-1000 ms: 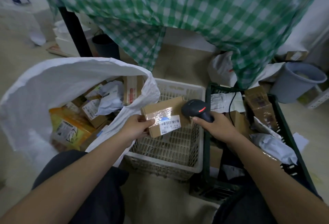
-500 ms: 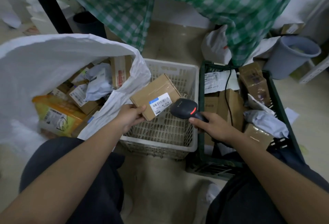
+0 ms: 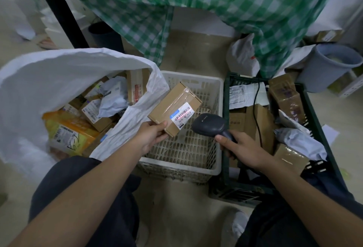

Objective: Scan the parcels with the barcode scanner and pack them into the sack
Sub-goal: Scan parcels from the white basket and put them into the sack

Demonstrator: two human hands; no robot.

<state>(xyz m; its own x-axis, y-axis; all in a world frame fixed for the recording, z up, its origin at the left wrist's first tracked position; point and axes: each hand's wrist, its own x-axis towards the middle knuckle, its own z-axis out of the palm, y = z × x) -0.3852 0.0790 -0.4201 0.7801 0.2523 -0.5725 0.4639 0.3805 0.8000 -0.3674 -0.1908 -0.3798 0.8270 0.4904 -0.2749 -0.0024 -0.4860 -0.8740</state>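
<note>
Floor (image 3: 188,36): beige, under a green checked cloth (image 3: 255,1). White sack (image 3: 59,73) left (parcels inside), white basket (image 3: 218,109) centre, dark crate (image 3: 314,113) right. Left hand (image 3: 151,134): fingers clamped on a box (image 3: 170,107) above the basket. Right hand (image 3: 241,146): curled round the scanner (image 3: 208,125), apparently aimed at the box's label (image 3: 183,114).

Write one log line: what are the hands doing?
left hand: holds box | right hand: holds scanner | red beam on label | sack: open
</note>
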